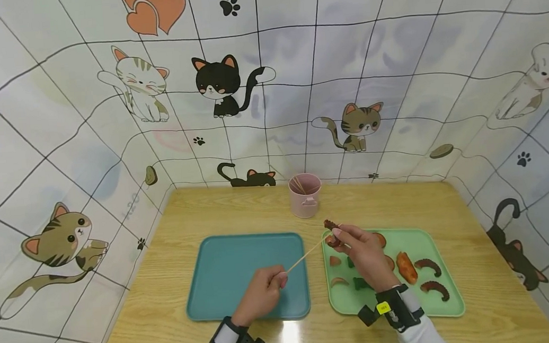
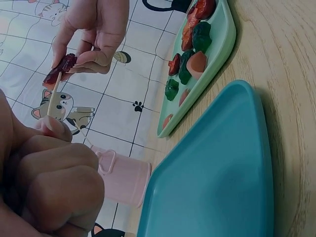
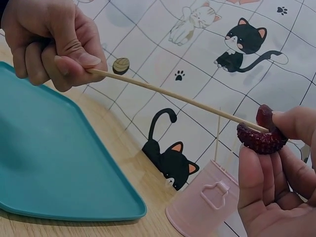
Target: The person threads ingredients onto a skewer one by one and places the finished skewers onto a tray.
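Over the blue tray, my left hand grips one end of a thin wooden skewer, fingers curled and thumb on top. The skewer slants up to the right. Above the left edge of the green tray, my right hand pinches a dark red, curved, bumpy piece like an octopus tentacle between thumb and fingers. In the right wrist view the skewer's far end meets the inner side of the curve; whether it has pierced the piece I cannot tell.
On the green tray lie two similar curved pieces, an orange-brown piece, green pieces and several small orange-pink ones, partly behind my right hand. A pink bucket with skewers stands at the back, before a cat-patterned wall covering.
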